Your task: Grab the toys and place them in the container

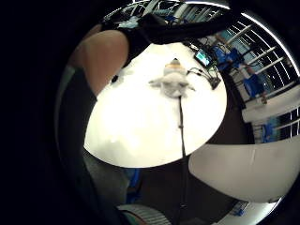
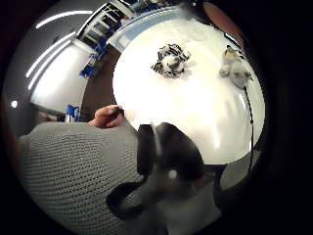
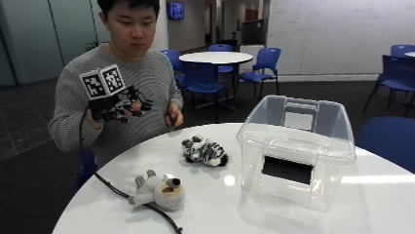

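Overhead, the gloved hand hung at chest height w/ fingers loosely curled, holding nothing, the grey toy on the table below it and nearer than the zebra beside the bin.

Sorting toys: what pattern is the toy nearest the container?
Black-and-white stripes on the zebra toy; outside view.

Light falls from overhead onto the white table, whose glossy top throws it back: a bright glare patch sits just beside the clear container, on its near side. In both palm views the table is washed almost blank white, and long ceiling strip lights streak above it. Those two views bend hard toward their rims, ringed in black. Soft, short shadows lie under the grey plush toy near the table's edge.
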